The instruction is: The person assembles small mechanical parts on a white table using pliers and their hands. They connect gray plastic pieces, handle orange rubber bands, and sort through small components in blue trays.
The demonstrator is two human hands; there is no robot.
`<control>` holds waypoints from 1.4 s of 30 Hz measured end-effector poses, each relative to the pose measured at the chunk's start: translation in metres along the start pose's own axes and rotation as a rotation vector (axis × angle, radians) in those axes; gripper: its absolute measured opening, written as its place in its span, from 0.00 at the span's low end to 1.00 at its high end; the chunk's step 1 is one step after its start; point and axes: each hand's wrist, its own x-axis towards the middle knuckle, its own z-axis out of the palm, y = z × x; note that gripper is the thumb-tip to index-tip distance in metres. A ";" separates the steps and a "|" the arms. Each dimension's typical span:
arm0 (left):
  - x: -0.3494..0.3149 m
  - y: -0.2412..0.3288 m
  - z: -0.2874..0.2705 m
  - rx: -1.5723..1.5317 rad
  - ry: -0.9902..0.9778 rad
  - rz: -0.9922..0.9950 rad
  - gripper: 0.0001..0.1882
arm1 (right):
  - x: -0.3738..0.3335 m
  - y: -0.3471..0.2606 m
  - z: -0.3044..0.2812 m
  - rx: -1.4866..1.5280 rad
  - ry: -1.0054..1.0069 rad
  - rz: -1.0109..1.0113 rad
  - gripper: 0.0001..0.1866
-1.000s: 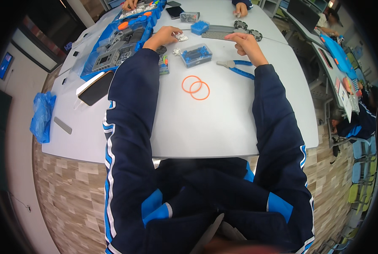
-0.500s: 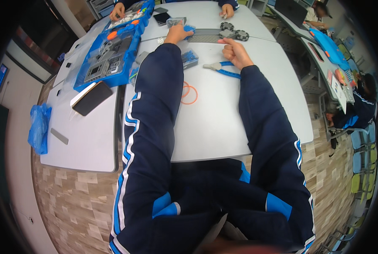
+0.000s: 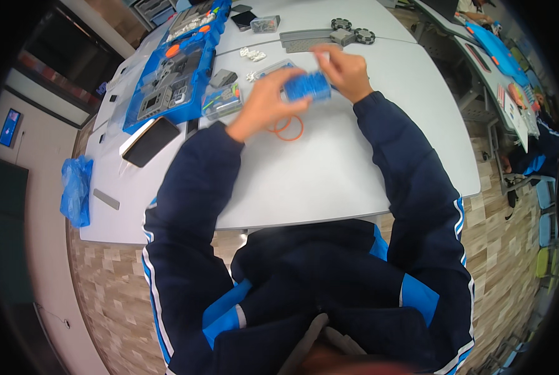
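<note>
My left hand is closed round a small clear box of blue pieces, raised over the table and blurred by motion. Close to its far right corner is my right hand, fingers curled with thumb and forefinger pinched together; whether anything small is between them I cannot make out. Two thin orange rings lie on the white table just below the box. Beyond the hands are grey perforated plates and a grey block with dark round wheels.
Left of my hands lie small white parts, a clear box of mixed pieces and a blue parts tray. A dark phone rests at the tray's near end. Another clear box stands farther back. A blue plastic bag hangs at the table's left edge.
My left hand has brought the box of blue pieces from the far side toward me. My right hand has stayed nearby, its fingers still curled. The blue-handled pliers are now hidden behind the hands.
</note>
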 end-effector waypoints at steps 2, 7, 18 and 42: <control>-0.033 0.020 0.011 0.048 0.012 0.043 0.29 | -0.009 -0.024 -0.007 -0.060 -0.168 -0.296 0.08; -0.065 0.039 0.034 0.143 -0.015 0.053 0.30 | -0.030 -0.067 -0.032 -0.173 -0.456 -0.554 0.15; -0.037 0.010 0.063 0.209 0.011 0.100 0.33 | -0.072 -0.054 -0.056 -0.405 -0.564 -0.371 0.20; -0.033 0.010 0.063 0.101 -0.011 -0.016 0.30 | -0.069 -0.040 -0.056 -0.476 -0.699 -0.654 0.24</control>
